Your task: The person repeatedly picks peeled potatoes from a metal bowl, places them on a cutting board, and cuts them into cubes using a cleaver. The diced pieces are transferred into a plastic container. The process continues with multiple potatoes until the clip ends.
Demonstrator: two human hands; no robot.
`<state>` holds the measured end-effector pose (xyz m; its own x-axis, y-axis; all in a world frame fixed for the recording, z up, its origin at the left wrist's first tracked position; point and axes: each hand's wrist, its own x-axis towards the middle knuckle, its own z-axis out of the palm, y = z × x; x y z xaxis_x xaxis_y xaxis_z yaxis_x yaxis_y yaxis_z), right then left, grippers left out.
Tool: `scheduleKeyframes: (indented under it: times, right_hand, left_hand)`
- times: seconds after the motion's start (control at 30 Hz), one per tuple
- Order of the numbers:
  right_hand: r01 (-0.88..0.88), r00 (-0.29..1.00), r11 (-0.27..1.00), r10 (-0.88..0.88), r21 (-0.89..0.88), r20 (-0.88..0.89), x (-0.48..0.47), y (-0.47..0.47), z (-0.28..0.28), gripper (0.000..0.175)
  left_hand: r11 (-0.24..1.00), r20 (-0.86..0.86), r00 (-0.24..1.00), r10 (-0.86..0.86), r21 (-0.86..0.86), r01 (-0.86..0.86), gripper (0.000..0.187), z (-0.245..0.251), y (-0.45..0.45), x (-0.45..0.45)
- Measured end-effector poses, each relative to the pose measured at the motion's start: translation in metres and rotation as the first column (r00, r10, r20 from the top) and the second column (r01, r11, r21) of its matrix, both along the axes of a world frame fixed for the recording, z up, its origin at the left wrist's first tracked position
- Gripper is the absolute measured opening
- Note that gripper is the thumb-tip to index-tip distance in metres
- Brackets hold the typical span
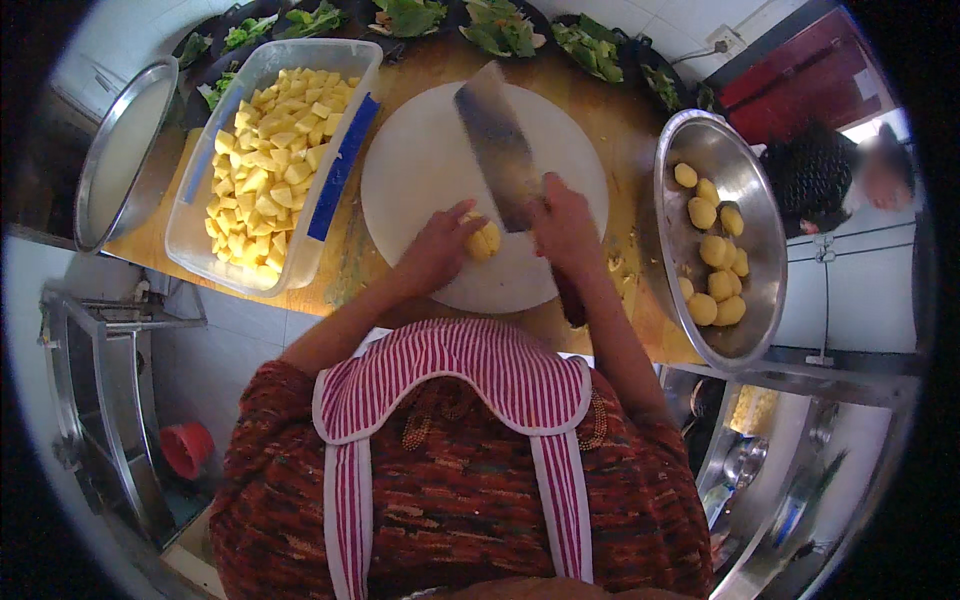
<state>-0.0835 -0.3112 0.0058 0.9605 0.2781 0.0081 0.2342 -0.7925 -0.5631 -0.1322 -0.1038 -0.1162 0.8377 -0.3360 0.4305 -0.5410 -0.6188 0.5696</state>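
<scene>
My left hand (441, 246) holds a peeled potato (484, 240) against the round white cutting board (420, 142). In my right hand (564, 229) is a cleaver (495, 142), its wide blade a little blurred and pointing away from me, just right of the potato; the dark handle shows below the hand. Left of the board, a clear plastic tub (300, 255) holds a heap of potato chunks (270, 165). To the right, a large steel basin (757, 255) contains several whole peeled potatoes (718, 285).
Dark bowls of leafy greens (495, 28) line the wall behind the board. A steel basin of cloudy liquid (124, 157) stands at the left edge of the wooden table (341, 277). Another person (817, 172) is beyond the right basin. Small scraps lie beside the board.
</scene>
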Motion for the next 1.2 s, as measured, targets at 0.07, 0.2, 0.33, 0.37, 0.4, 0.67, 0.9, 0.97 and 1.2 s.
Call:
scheduleKeyframes:
  times: [0.07,0.2,0.33,0.37,0.4,0.67,0.9,0.97,1.2]
  right_hand:
    - [0.065,0.997,0.998,-0.064,0.026,-0.045,-0.005,-0.017,0.016,0.029]
    - [0.144,0.983,0.990,-0.144,-0.009,-0.116,-0.029,-0.022,0.016,0.029]
    - [0.065,0.996,0.995,-0.069,-0.079,-0.056,-0.046,-0.017,0.005,0.026]
    - [0.053,0.997,0.991,-0.060,-0.127,-0.056,-0.048,-0.017,0.003,0.025]
    - [0.044,0.999,0.989,-0.048,-0.139,-0.024,-0.047,-0.019,0.003,0.025]
    - [-0.080,0.984,0.957,0.030,-0.280,-0.178,-0.031,0.018,-0.019,0.023]
    - [-0.040,0.999,0.979,0.033,-0.198,-0.041,-0.017,0.008,0.002,0.023]
    - [-0.058,0.998,0.979,0.053,-0.194,-0.031,-0.021,0.012,0.003,0.024]
    - [0.062,0.986,0.998,-0.059,0.014,-0.156,-0.013,0.019,-0.020,0.022]
  left_hand:
    - [0.984,-0.082,0.983,-0.163,0.056,0.168,0.051,0.016,0.009,0.016]
    - [0.946,-0.220,0.959,-0.179,0.230,0.230,0.049,0.037,0.000,0.031]
    - [0.956,-0.407,0.906,0.112,0.291,0.013,0.055,0.029,-0.029,0.014]
    - [0.961,-0.399,0.905,0.149,0.274,-0.038,0.055,0.023,-0.033,0.009]
    - [0.973,-0.340,0.927,0.159,0.211,-0.090,0.051,0.017,-0.034,0.003]
    - [0.994,-0.076,0.992,0.106,0.019,-0.105,0.039,-0.023,-0.020,-0.008]
    - [0.991,0.018,0.991,0.129,-0.049,-0.128,0.037,-0.024,-0.020,-0.011]
    - [0.990,-0.011,0.992,0.128,-0.053,-0.129,0.037,-0.022,-0.020,-0.011]
    - [0.995,-0.140,0.985,0.097,0.032,-0.093,0.046,-0.014,-0.016,-0.007]
